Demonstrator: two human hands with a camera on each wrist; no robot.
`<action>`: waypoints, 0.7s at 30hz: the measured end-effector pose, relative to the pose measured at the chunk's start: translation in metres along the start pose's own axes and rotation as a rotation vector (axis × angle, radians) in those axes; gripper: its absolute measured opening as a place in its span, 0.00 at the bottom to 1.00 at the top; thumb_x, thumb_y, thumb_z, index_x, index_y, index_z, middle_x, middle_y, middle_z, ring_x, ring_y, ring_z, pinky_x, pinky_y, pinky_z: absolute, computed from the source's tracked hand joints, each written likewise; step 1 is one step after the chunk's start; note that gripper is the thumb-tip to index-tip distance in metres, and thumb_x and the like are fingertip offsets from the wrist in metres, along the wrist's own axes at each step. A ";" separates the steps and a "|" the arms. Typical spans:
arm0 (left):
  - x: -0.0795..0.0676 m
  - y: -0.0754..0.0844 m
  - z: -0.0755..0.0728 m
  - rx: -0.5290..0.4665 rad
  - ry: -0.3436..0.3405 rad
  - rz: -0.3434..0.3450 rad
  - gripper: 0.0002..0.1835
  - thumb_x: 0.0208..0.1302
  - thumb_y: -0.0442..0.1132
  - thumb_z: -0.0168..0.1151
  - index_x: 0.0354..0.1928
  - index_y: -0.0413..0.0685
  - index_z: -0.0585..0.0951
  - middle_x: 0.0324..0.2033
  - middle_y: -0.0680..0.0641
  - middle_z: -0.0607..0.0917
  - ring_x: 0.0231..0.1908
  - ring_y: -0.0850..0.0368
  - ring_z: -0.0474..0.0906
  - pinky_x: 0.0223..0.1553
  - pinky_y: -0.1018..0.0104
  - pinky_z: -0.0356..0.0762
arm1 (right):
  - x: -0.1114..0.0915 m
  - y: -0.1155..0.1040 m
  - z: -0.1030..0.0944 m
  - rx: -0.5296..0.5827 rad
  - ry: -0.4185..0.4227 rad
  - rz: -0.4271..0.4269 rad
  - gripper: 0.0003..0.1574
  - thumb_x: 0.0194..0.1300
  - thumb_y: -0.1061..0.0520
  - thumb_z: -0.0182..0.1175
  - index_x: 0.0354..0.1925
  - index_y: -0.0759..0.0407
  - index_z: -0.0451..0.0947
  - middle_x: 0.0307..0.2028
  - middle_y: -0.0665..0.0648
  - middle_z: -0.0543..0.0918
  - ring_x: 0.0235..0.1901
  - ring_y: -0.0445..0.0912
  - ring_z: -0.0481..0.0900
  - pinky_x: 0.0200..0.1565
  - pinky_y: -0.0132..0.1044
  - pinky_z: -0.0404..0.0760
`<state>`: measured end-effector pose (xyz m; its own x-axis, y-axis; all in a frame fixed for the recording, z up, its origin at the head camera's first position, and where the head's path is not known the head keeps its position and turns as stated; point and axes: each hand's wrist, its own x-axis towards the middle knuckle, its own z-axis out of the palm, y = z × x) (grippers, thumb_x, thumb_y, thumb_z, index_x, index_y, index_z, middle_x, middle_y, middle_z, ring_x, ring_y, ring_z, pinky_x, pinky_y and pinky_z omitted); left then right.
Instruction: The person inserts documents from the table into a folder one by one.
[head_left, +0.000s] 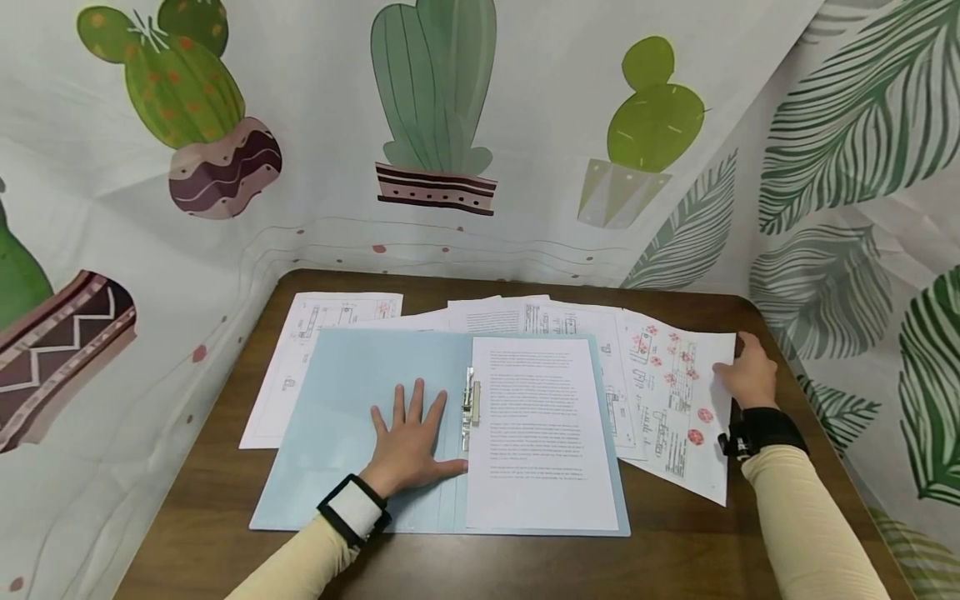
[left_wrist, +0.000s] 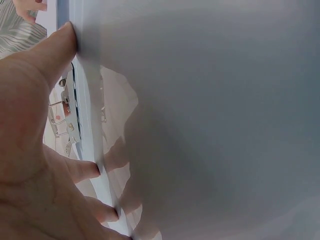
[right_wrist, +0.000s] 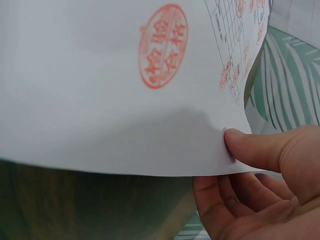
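A light blue folder (head_left: 337, 392) lies spread out on the table, with a metal clip (head_left: 471, 400) along its spine. On its right half rests a printed text page (head_left: 536, 500). My left hand (head_left: 408, 446) presses flat on the folder's left inside cover, fingers spread and thumb reaching to the spine. At the right, my right hand (head_left: 752, 372) pinches the edge of a drawing sheet (head_left: 675, 400) marked with red stamps. In the right wrist view the thumb (right_wrist: 255, 147) lies on top of the sheet, fingers beneath, and its edge is lifted off the table.
More drawing sheets (head_left: 611, 333) and a text sheet (head_left: 487, 318) lie partly under the folder along its back. Another drawing (head_left: 273, 408) sticks out at the left. Behind the brown wooden table (head_left: 525, 571) hangs a cactus-print cloth (head_left: 315, 100).
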<state>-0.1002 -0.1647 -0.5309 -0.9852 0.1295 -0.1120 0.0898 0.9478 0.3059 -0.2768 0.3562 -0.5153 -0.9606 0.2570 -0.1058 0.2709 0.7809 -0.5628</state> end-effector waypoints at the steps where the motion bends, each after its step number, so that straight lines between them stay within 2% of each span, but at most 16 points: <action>1: 0.000 0.000 0.000 -0.002 0.001 0.001 0.62 0.47 0.74 0.73 0.78 0.45 0.64 0.78 0.30 0.51 0.76 0.22 0.40 0.61 0.14 0.39 | -0.001 0.000 0.000 -0.002 0.004 0.016 0.46 0.68 0.64 0.60 0.76 0.74 0.50 0.67 0.83 0.64 0.65 0.82 0.58 0.62 0.72 0.62; 5: 0.000 0.000 0.000 0.001 0.005 0.003 0.62 0.47 0.74 0.74 0.78 0.45 0.64 0.78 0.30 0.52 0.76 0.22 0.41 0.61 0.14 0.39 | -0.003 -0.001 -0.001 -0.020 0.013 0.065 0.34 0.70 0.60 0.61 0.66 0.79 0.67 0.61 0.81 0.71 0.62 0.78 0.62 0.58 0.69 0.66; 8: 0.000 0.000 0.000 0.007 0.005 0.002 0.62 0.47 0.74 0.73 0.78 0.45 0.64 0.78 0.30 0.52 0.76 0.22 0.41 0.61 0.14 0.39 | -0.004 0.000 -0.001 -0.028 0.018 0.079 0.28 0.71 0.58 0.61 0.60 0.78 0.73 0.59 0.80 0.74 0.60 0.75 0.65 0.55 0.66 0.68; 15: 0.000 0.000 0.000 0.004 -0.001 -0.001 0.62 0.47 0.74 0.74 0.78 0.45 0.64 0.78 0.30 0.51 0.76 0.22 0.41 0.61 0.14 0.39 | -0.004 0.001 -0.001 -0.018 0.023 0.091 0.26 0.71 0.56 0.61 0.58 0.76 0.75 0.57 0.78 0.75 0.55 0.71 0.68 0.50 0.63 0.70; 21: 0.000 0.000 0.000 0.010 -0.001 -0.004 0.62 0.47 0.74 0.73 0.78 0.46 0.64 0.79 0.30 0.51 0.76 0.22 0.40 0.61 0.14 0.39 | -0.006 0.001 -0.003 -0.012 0.027 0.057 0.26 0.71 0.56 0.60 0.59 0.75 0.75 0.54 0.77 0.76 0.52 0.70 0.69 0.47 0.62 0.70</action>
<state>-0.1005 -0.1649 -0.5315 -0.9855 0.1261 -0.1140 0.0875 0.9513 0.2957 -0.2706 0.3577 -0.5126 -0.9415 0.3166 -0.1156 0.3265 0.7713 -0.5463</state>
